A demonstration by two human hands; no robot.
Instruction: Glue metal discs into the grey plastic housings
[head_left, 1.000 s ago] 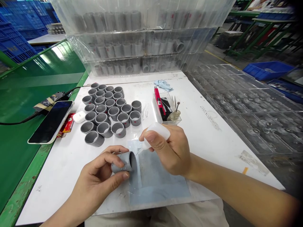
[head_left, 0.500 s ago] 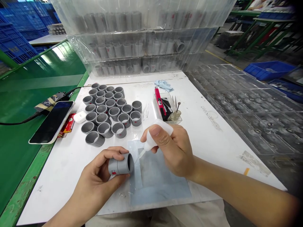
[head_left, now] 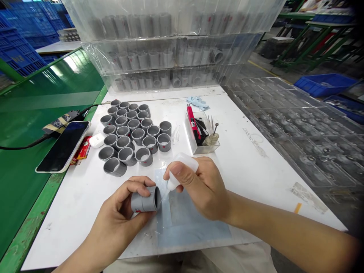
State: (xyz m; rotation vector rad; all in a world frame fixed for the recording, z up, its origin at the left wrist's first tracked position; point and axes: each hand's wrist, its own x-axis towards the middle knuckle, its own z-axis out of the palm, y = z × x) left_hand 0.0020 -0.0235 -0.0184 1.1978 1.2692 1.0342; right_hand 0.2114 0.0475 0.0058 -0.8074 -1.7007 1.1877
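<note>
My left hand [head_left: 122, 216] is closed around a grey plastic pipe fitting [head_left: 142, 201] with a small red mark. The fitting lies sideways, its open end facing right. My right hand [head_left: 203, 185] grips a white squeeze bottle [head_left: 183, 167], tilted so that its thin clear nozzle points down and left at the fitting's rim; whether it touches I cannot tell. Below both hands lies a light blue sheet [head_left: 196, 231] on the white table. Several more grey fittings [head_left: 138, 135] stand upright in rows behind my left hand.
A clear box [head_left: 206, 149] holds a red-handled cutter [head_left: 193, 125] and small tools. A blue cloth [head_left: 197, 102] lies beyond it. On the left are a phone [head_left: 64, 146] and a white case [head_left: 97, 140]. Clear trays with fittings [head_left: 170, 41] are stacked at the back; more trays [head_left: 301, 125] stand right.
My right hand has moved left and down with the squeeze bottle, bringing the nozzle closer to the fitting's open end. My left hand still holds the fitting in nearly the same place.
</note>
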